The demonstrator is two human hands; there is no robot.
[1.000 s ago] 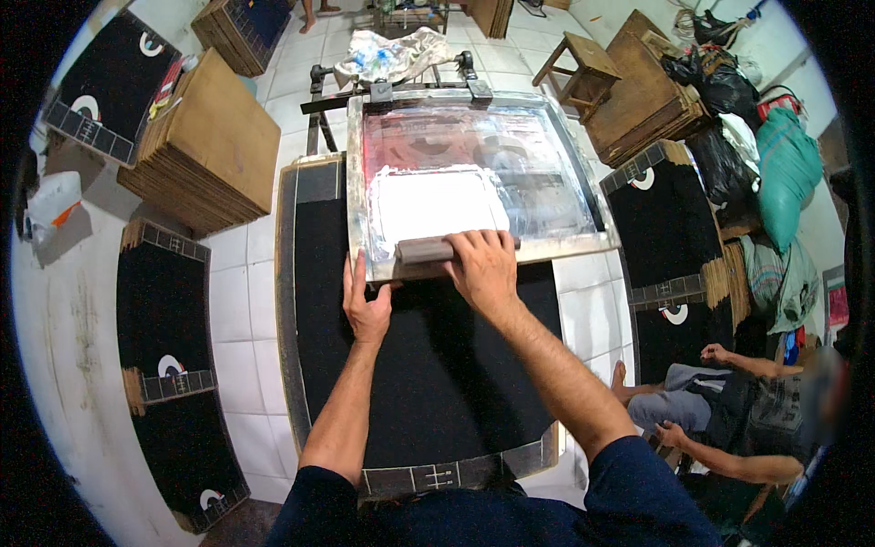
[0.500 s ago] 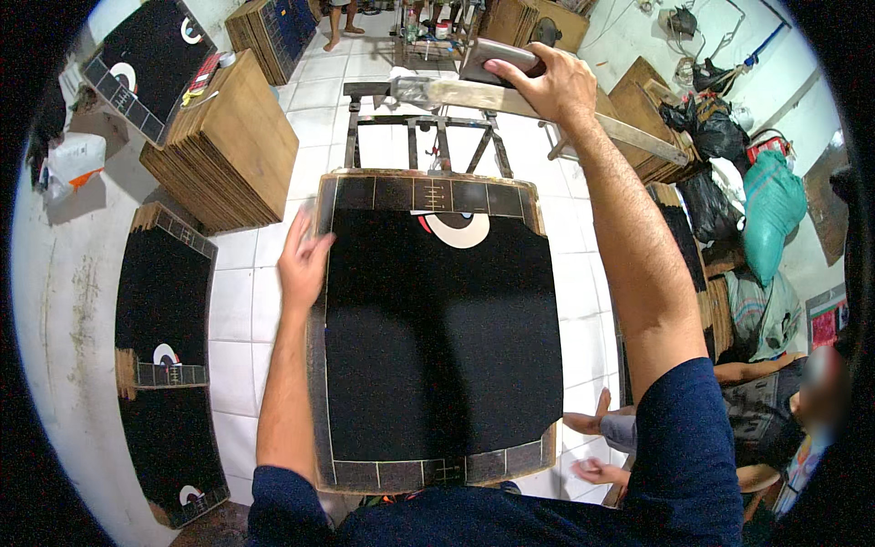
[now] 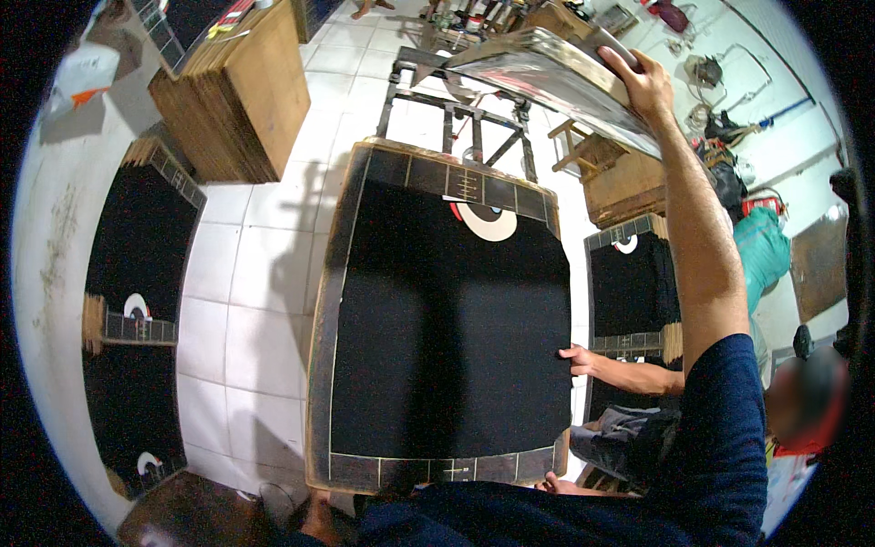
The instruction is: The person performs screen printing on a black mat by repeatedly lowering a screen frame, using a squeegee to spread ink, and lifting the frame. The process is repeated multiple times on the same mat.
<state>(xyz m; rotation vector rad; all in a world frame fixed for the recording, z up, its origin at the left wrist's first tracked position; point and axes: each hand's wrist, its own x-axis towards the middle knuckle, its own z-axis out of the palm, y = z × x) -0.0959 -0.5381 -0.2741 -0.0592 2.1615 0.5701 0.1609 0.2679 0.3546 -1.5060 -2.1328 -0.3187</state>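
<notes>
My right hand [image 3: 649, 89] is raised at the far right, closed on the wooden edge of a printing screen frame [image 3: 538, 66]. A grey-brown block, perhaps a squeegee handle [image 3: 609, 47], is at the same grip. The frame is tilted up beyond a flat board [image 3: 324, 365]. Black cloth [image 3: 492, 356] covers the board, with a white ring print [image 3: 492, 226] touched with red and blue near its far end. Below the board's near left corner, skin of my left hand or wrist [image 3: 321, 521] shows; its fingers are hidden.
A co-worker's hand [image 3: 579, 361] touches the cloth's right edge; another hand [image 3: 556, 486] is at the near right corner. Cloth-covered boards lie left [image 3: 137, 246] and right [image 3: 629, 283]. A board stack [image 3: 237, 100] stands far left, a black metal stand [image 3: 465, 128] ahead.
My left hand has gone from the board's far left edge to below its near left corner. My right hand has moved right, the frame tilting up. The co-worker's hands have come to the board.
</notes>
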